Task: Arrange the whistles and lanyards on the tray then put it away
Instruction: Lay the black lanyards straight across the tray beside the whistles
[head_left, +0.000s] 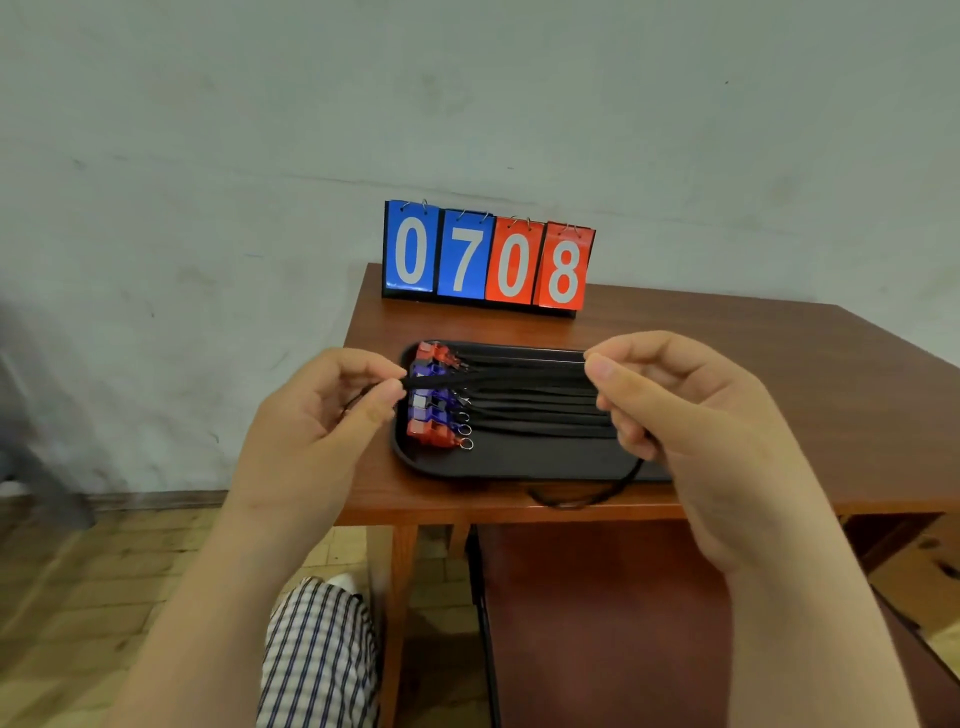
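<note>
A black tray (519, 460) lies on the brown table. Along its left end several red and purple whistles (434, 400) sit in a row, each with a metal ring, and their black lanyards (540, 415) run side by side to the right. A black lanyard (493, 382) is stretched taut above the tray between my two hands. My left hand (322, 415) pinches its left end beside the whistles. My right hand (691, 415) pinches the other end, and a loose loop of the cord (582, 499) hangs from it onto the table's front edge.
A flip scoreboard (488, 260) showing 07 in blue and 08 in red stands at the table's back edge (727, 332) against the wall. A dark panel sits under the table front. My checked trouser leg (317, 654) shows over the tiled floor.
</note>
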